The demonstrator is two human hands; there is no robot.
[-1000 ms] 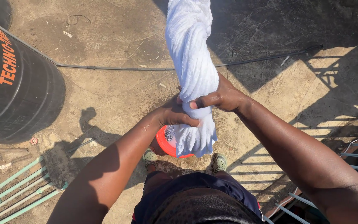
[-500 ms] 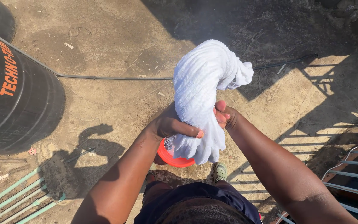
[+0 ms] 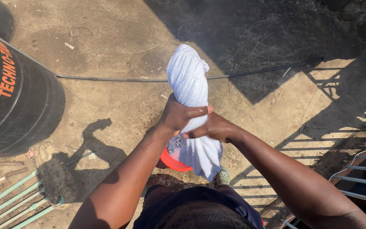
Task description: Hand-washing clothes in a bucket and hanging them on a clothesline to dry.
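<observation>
Wringing is in hand: left hand (image 3: pixel 178 116) and right hand (image 3: pixel 214 127) clench the twisted white towel (image 3: pixel 189 85) above an orange basin (image 3: pixel 172 161), water dripping; another tighter twist seems called for.

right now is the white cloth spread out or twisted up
Twisted up: the white cloth is a tight coil, both hands clamped around it, water dripping.
</observation>
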